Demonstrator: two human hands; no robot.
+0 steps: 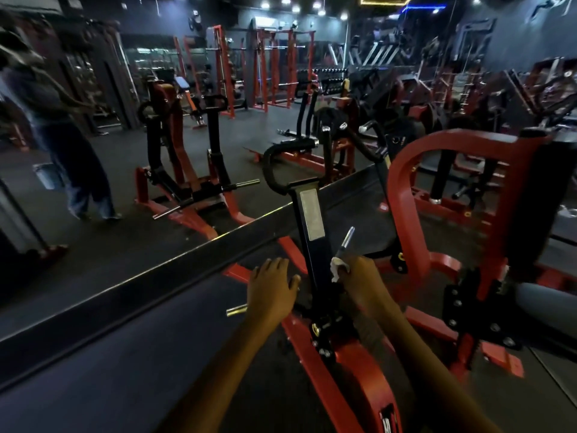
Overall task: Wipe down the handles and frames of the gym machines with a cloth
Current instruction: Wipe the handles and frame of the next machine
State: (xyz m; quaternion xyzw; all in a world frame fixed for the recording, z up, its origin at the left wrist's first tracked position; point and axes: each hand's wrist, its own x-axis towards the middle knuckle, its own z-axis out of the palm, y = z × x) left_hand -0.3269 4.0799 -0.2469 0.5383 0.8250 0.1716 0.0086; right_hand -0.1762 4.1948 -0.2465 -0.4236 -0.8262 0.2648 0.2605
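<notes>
A red and black gym machine stands right in front of me, with a black upright lever arm (312, 242) that ends in a curved black handle (271, 170). A chrome peg (346, 242) sticks out to the right of the arm. My right hand (359, 282) grips a small white cloth (336, 268) at the base of that peg, against the black arm. My left hand (271, 289) hovers just left of the arm with its fingers spread and relaxed, holding nothing. Below my hands, the machine's red base frame (356, 379) runs towards me.
A large wall mirror (156, 151) behind the machine reflects the gym and a standing person (71, 145) at left. A red curved frame (402, 195) and a bolted black bracket (468, 307) stand close on the right. A short chrome peg (236, 310) juts out left. Dark floor lies at lower left.
</notes>
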